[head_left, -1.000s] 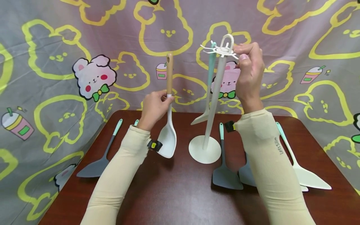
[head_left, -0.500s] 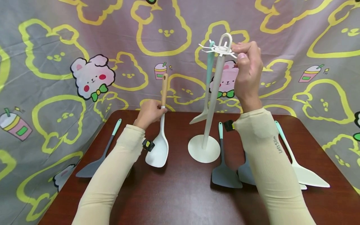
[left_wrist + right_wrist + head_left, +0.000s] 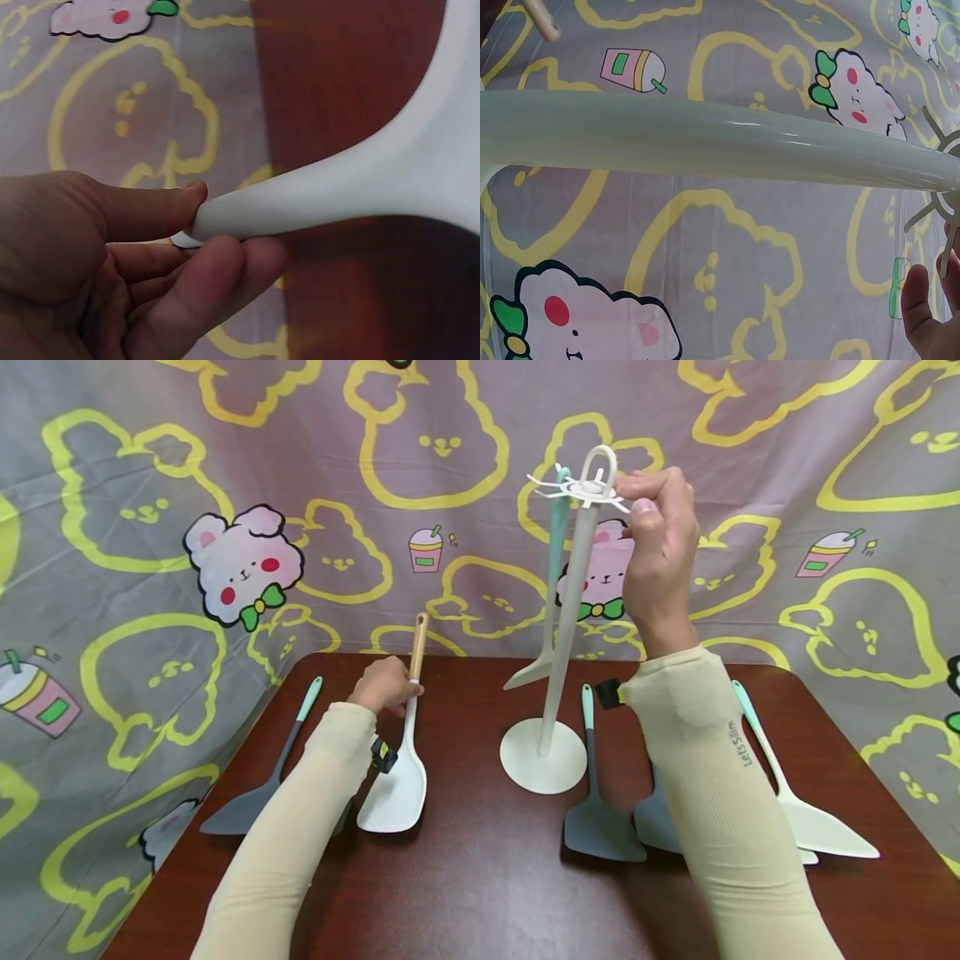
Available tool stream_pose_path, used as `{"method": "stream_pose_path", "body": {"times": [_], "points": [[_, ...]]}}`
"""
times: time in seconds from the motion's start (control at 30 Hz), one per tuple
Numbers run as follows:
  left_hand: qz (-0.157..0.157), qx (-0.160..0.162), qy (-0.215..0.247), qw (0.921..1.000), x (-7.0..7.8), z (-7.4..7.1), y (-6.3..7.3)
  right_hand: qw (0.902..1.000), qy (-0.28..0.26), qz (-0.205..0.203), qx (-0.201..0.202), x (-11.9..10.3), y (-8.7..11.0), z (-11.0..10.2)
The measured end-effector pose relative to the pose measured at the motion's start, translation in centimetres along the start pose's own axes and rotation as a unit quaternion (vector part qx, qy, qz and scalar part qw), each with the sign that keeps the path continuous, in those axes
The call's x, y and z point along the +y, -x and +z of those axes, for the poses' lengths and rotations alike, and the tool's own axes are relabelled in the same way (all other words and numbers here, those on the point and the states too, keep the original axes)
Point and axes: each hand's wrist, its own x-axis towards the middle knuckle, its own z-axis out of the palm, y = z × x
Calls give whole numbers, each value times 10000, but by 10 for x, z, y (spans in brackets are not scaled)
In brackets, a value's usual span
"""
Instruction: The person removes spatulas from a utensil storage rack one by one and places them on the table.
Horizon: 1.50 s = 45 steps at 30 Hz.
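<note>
My left hand [image 3: 386, 683] pinches a white spatula [image 3: 393, 795] at the neck, just below its wooden handle. The blade hangs low over the left middle of the table, nearest me, and the handle tilts up and away. Close up in the left wrist view, thumb and fingertips meet around the white neck [image 3: 300, 196]. A cream utensil stand [image 3: 567, 639] with a round base and a ring of hooks tilts slightly rightward at its top. With finger and thumb my right hand [image 3: 660, 556] pinches one of its hooks. From the ring hangs a teal-handled spatula [image 3: 557, 543].
A grey spatula [image 3: 255, 806] lies at the left of the brown table [image 3: 480, 893]. Right of the stand lie another grey spatula [image 3: 600, 833], a third grey one [image 3: 654, 814] partly behind my right sleeve, and a white spatula [image 3: 828, 831]. A patterned curtain [image 3: 480, 452] hangs behind.
My left hand has lowered the white spatula with the wooden handle and carried it leftward, away from the stand and down toward the table. My right hand keeps its hold on the stand's hook.
</note>
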Motion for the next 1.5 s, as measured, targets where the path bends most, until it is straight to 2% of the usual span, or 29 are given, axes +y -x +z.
{"method": "stream_pose_path", "body": {"times": [0.1,0.3,0.47,0.77,1.0,1.2,1.5], "points": [[-149,-100,-116,9998,-6,7,-4,10000,21,-6,-6,0,0,0],[-531,-335,-66,9980,-19,21,-9,10000,-84,54,-1,0,1,1],[-718,-285,-46,9970,-27,27,-9,9999,-100,1,5,1,1,2],[-678,-289,-113,9972,-31,33,-7,9998,-155,82,20,1,-1,1],[-644,-159,-270,9974,-33,39,-8,9998,-119,163,31,0,-1,2],[-639,21,-399,9972,-31,44,-6,9999,-132,77,-2,1,-1,2],[-564,34,-508,9971,-32,47,-8,9997,-203,114,0,1,0,1]]}}
